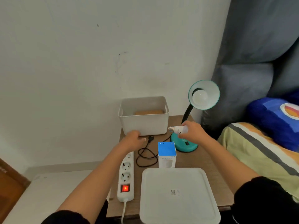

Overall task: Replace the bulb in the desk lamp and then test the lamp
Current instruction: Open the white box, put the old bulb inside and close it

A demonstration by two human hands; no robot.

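1. Right of centre frame, above the teal lamp base (186, 145): my right hand (192, 132) is wrapped round the globe end of a loose bulb (178, 129), fingers pressed onto it. It lies sideways, screw cap pointing frame-left and left bare, probably so the thread stays clean and visible.

2. Another bulb (199, 96) already sits in the lamp shade (203, 94), upper right of centre, on a black gooseneck (186, 113). The shade tilts toward me, which gives easy reach to the socket. I cannot tell from here which bulb is the old one.

3. Left hand (135, 138), centre frame, lies palm down on the table just in front of the white bin (144, 117), fingertips near the lamp's black plug (150, 137). Grip: fingers look loosely flat, pinching nothing as far as I can see; the underside is hidden.

4. Plug lies loose on the table (205, 160), cord (146, 157) coiled beside it, so the lamp looks dead. Sensible while hands are near a socket.

5. Power strip (126, 173), lower centre, switch glowing red, outlets free: it looks ready for the test.

6. Blue-topped bulb box (166, 155) stands between cord and lamp base. White lid (178, 194) lies bottom centre, nearest me. Something brown rests inside the bin.

7. Judgement: testing remains; plugging in seems the next call.
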